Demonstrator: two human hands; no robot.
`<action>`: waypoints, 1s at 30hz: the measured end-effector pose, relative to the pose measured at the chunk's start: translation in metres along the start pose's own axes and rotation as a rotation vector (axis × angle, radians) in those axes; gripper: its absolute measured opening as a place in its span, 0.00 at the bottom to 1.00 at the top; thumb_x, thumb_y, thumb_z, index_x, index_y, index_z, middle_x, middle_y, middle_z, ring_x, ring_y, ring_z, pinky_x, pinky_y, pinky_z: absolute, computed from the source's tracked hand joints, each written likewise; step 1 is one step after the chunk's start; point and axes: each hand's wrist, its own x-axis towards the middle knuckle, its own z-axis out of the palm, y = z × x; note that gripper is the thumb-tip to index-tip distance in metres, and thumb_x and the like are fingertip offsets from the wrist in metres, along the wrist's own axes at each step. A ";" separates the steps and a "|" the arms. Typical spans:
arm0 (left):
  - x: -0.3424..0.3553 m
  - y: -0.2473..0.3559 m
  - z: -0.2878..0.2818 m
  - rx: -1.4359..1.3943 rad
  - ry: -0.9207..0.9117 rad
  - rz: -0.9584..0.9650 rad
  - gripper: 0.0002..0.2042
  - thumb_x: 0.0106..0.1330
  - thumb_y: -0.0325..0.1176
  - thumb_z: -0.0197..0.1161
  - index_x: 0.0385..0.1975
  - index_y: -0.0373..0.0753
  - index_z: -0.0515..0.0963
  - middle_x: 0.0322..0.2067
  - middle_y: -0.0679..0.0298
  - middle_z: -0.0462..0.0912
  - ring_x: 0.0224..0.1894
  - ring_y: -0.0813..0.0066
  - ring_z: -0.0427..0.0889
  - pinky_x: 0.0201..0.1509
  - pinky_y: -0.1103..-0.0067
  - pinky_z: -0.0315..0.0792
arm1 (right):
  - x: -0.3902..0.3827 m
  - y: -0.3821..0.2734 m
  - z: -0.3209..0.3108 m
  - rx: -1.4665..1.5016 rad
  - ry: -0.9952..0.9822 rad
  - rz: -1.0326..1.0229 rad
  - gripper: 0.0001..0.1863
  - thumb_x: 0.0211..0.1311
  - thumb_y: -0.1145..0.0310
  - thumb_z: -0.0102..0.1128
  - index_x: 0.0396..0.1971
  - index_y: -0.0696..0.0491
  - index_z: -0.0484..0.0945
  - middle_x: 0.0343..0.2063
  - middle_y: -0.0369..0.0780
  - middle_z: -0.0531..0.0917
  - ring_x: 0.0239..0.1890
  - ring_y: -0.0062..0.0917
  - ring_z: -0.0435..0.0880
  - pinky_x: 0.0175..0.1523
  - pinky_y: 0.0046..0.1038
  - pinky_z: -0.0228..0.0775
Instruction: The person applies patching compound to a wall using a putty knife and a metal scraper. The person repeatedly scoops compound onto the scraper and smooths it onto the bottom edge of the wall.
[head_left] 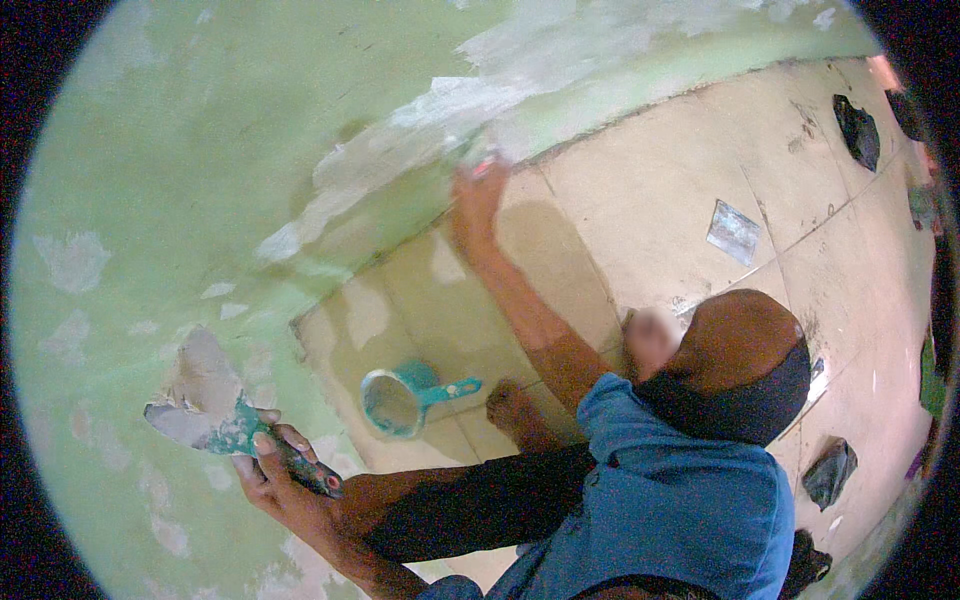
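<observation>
Your left hand [275,480] is clenched round the putty knife [215,405], its loaded blade at the green wall [150,150], probably touching. You seem mid-patching, and the next stroke calls for a flat blade. Your right hand is out of sight.

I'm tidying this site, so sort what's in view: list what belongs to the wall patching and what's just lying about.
In use: filler-smeared putty knife with a teal handle, gripped in the left hand; round teal plastic scoop with a handle; patched green wall.

Lying about: crumpled black plastic bags; flat grey square sheet on the beige tiled floor.
</observation>
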 end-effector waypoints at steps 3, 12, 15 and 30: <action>0.004 -0.005 0.000 -0.018 0.029 -0.018 0.10 0.66 0.35 0.52 0.38 0.34 0.71 0.18 0.65 0.72 0.11 0.86 0.63 0.07 0.89 0.57 | -0.046 0.002 0.000 -0.139 -0.242 -0.262 0.28 0.58 0.71 0.53 0.57 0.61 0.58 0.54 0.46 0.64 0.54 0.32 0.65 0.57 0.31 0.59; 0.004 -0.005 0.000 -0.050 0.004 -0.051 0.10 0.66 0.35 0.52 0.38 0.34 0.70 0.17 0.65 0.71 0.11 0.86 0.63 0.06 0.89 0.57 | 0.044 0.075 -0.045 0.226 -0.008 0.181 0.14 0.53 0.74 0.53 0.41 0.59 0.70 0.35 0.39 0.75 0.37 0.25 0.72 0.43 0.29 0.65; 0.001 -0.002 -0.008 -0.013 0.038 -0.053 0.11 0.67 0.36 0.52 0.39 0.34 0.70 0.17 0.65 0.71 0.10 0.85 0.63 0.06 0.88 0.57 | 0.029 0.024 -0.018 0.134 0.033 0.150 0.14 0.54 0.72 0.54 0.41 0.59 0.70 0.36 0.41 0.73 0.38 0.25 0.71 0.42 0.29 0.65; 0.006 0.000 -0.004 -0.013 -0.022 -0.029 0.11 0.66 0.36 0.52 0.38 0.34 0.70 0.17 0.64 0.71 0.10 0.85 0.63 0.06 0.88 0.58 | 0.109 0.071 -0.084 0.398 0.054 0.379 0.20 0.54 0.71 0.54 0.47 0.63 0.66 0.42 0.47 0.72 0.46 0.31 0.70 0.48 0.32 0.63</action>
